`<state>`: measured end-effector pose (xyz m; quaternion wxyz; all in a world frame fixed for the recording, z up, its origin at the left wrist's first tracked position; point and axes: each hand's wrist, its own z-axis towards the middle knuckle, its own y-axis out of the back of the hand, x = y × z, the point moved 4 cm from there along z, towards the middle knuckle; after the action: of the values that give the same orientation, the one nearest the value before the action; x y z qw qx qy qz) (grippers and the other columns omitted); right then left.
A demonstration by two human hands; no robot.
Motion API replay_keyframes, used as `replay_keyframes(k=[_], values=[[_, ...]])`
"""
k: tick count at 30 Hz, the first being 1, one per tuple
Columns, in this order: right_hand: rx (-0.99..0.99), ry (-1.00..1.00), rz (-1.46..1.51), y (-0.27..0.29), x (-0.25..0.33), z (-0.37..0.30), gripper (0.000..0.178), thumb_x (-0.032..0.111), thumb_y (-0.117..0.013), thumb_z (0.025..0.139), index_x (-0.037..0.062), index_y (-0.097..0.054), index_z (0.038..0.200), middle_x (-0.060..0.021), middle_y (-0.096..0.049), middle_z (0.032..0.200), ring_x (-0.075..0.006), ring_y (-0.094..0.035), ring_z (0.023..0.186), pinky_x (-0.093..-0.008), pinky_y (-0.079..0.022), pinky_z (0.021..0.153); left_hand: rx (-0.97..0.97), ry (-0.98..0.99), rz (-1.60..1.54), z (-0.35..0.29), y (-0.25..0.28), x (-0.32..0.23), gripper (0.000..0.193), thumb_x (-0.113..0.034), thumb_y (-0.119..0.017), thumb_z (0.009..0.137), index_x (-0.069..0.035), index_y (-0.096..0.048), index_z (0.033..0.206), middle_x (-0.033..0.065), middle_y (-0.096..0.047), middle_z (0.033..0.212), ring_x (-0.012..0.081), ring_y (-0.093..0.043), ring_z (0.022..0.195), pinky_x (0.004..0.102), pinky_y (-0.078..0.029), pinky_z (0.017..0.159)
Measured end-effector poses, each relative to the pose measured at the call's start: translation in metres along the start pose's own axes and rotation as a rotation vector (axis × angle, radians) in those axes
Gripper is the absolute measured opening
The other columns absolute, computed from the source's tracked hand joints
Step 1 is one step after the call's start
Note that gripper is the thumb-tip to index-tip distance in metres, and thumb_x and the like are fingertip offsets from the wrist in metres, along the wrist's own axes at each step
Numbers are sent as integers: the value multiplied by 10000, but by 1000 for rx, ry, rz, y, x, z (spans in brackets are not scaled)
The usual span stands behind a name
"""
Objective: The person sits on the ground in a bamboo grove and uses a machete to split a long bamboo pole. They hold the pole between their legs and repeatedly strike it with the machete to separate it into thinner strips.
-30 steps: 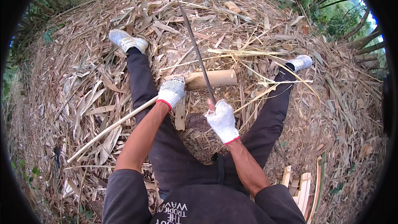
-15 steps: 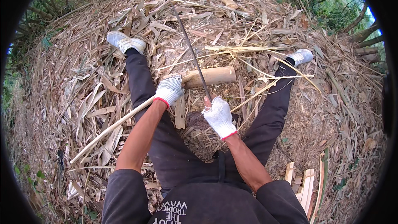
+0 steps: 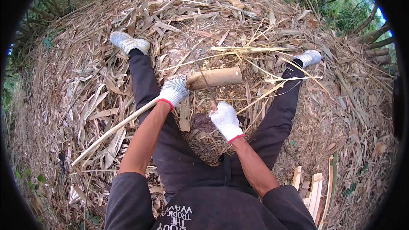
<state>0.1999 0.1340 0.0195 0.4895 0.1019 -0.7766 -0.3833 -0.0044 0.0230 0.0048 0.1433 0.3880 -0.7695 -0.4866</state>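
My left hand, in a white glove with grey dots, is closed around a long pale bamboo strip that slants down to the left. The strip's far end lies on a short, thick bamboo log on the ground between my legs. In my right hand, also gloved in white, is a long, thin dark knife. Its blade points away from me and crosses over the log just right of my left hand. The blade's outer part is blurred.
Thin bamboo shavings are heaped beyond the log, and some lie across my right leg. Several split bamboo pieces stand at my right side. Dry leaf litter covers the ground; bamboo stems grow at the far right.
The knife's blade shows much shorter and more blurred than before, its tip now nearer the log. My right hand has shifted only slightly; my left hand and the strip stay almost in place.
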Motion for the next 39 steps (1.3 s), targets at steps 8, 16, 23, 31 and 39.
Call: replay_keyframes(k=[8,16,23,31,39], values=[[18,17,7,15,11,3,359,306,-582,973,-25,-674,873,-283,-658,791,-473,-661,792,-548,-513,697,-20,4,-37,-2,-2,3,399,-341,-609,938,-16,-617,1169,244,-687,1106,408,-671,1036,490,-532,889],[176,-109,-46,-22,-32,-8,320,285,-558,937,-6,-684,890,-286,-682,890,-474,-664,866,-552,-523,780,4,-7,-13,0,3,0,388,-326,-627,917,-17,-625,1152,245,-689,1085,400,-674,1019,486,-534,874],[-48,54,107,14,17,4,408,332,-507,1025,-6,-663,858,-266,-637,767,-478,-636,779,-531,-499,702,-10,-14,-39,2,-1,7,428,-387,-633,923,-19,-627,1140,245,-690,1057,408,-667,1020,493,-520,872],[192,-131,32,-24,-34,-2,351,311,-581,952,-24,-679,921,-307,-672,888,-481,-657,877,-560,-506,774,-6,0,-42,9,3,10,447,-403,-634,923,-29,-632,1167,249,-689,1101,401,-667,1039,481,-520,902],[-4,-66,117,6,8,2,419,340,-548,987,-24,-620,794,-292,-646,801,-481,-643,797,-552,-496,707,64,32,-49,8,0,10,466,-417,-635,928,-23,-626,1176,260,-685,1108,408,-660,1057,484,-518,905]])
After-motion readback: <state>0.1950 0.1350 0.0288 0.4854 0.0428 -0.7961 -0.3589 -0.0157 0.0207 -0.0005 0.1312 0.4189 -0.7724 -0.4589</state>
